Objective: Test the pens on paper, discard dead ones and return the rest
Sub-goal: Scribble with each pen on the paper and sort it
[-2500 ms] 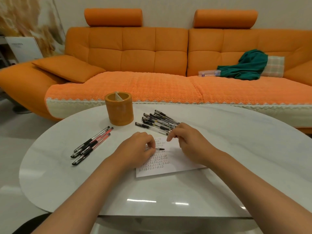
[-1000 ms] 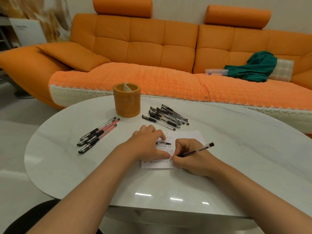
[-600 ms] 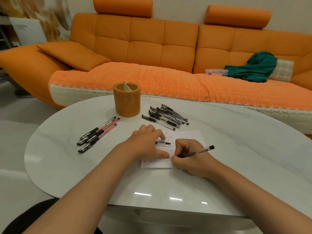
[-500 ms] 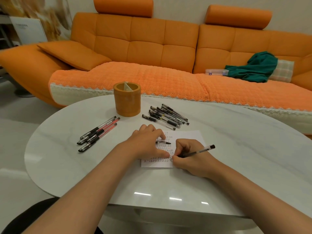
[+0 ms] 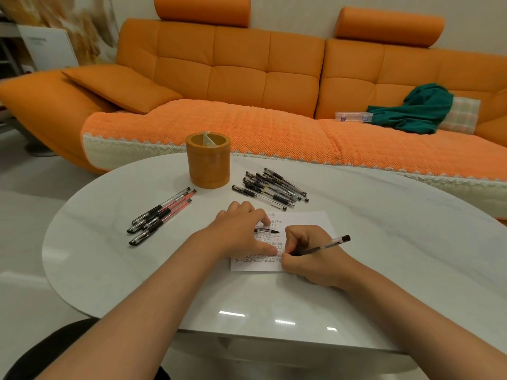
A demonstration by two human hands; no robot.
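1. The right hand [image 5: 310, 259] has its fingers and thumb curled tightly round a clear-barrelled pen with a black end [image 5: 325, 245]. The pen's tip is down on the near part of the sheet and its barrel slants up to the right.
2. The left hand [image 5: 238, 234] lies with straight, spread fingers pressing the sheet flat and grips nothing that shows. A small black pen cap [image 5: 267, 230] pokes out from under its index finger, and I cannot tell whether the cap is pinned.
3. The white sheet of paper [image 5: 307, 222], covered in rows of small black and red marks, rests on the white oval marble-look table [image 5: 397, 242].
4. A loose pile of black-ink pens [image 5: 271, 186] lies just beyond the sheet.
5. A short row of red and black pens [image 5: 162, 215] lies side by side to the left, well apart from the sheet.
6. An orange cylindrical pen holder with inner dividers [image 5: 208, 164] stands upright between the two groups.
7. Behind stands an orange sofa [image 5: 238, 75] with a green cloth [image 5: 414, 111] on it.
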